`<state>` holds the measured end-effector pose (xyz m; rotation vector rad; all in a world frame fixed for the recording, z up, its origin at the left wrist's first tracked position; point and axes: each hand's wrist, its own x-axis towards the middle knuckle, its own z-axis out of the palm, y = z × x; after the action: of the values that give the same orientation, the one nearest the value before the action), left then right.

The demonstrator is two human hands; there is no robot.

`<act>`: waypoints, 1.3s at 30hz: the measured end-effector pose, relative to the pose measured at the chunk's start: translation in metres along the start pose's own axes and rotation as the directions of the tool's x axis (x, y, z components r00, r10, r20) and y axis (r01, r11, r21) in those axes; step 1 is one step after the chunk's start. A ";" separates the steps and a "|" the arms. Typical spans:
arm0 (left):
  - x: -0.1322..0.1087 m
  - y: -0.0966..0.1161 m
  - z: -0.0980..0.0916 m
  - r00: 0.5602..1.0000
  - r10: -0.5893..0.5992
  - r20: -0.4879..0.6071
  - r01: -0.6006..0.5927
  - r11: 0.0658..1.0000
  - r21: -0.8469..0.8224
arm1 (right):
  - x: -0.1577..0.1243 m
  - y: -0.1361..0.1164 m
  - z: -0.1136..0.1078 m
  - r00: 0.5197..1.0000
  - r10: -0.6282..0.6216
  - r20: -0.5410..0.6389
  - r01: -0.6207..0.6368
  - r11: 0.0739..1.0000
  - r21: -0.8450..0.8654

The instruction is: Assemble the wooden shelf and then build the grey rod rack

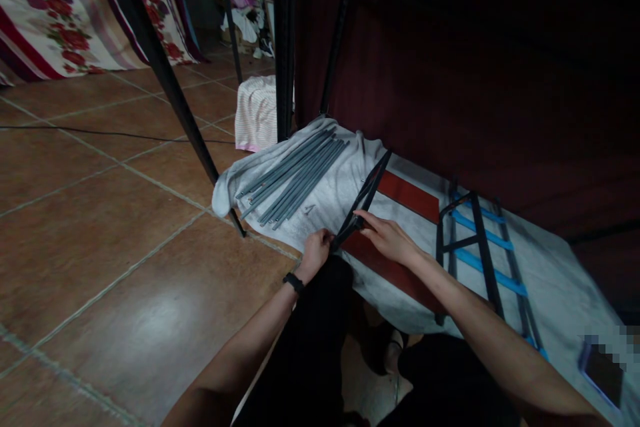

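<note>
Left hand (316,253): pinching black frame (377,182), near end | right hand (389,237): gripping its right side | bare cloth (336,188) left, toward grey rods (309,184) | cloth edge just beside left hand

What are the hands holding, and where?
The leftmost black frame: left hand at its near end, right hand a little farther along. Exact finger grip cannot be told.

Both hands (316,252) (390,238) close together, arms (253,340) outstretched

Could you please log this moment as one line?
left hand: at near end of black narrow frame | right hand: on same frame | nearby: slim grey rods, rectangular red panel
</note>
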<state>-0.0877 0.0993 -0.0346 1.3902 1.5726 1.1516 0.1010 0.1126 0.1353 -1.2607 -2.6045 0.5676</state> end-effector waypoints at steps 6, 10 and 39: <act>-0.007 -0.003 -0.009 0.991 0.099 0.094 -0.087 0.988 -0.124 | 0.000 -0.001 0.000 1.000 0.002 0.000 -0.002 1.000 -0.003; -0.003 0.000 -0.005 0.994 -0.078 0.071 0.082 0.995 -0.049 | 0.002 -0.001 -0.001 1.000 0.001 0.005 -0.001 1.000 -0.008; -0.007 -0.003 -0.006 0.964 0.184 0.191 -0.187 0.982 -0.004 | -0.004 0.000 -0.003 1.000 0.002 0.006 -0.003 1.000 0.015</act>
<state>-0.0936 0.0910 -0.0354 1.6347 1.3398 1.0798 0.1045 0.1103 0.1385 -1.2598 -2.5990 0.5913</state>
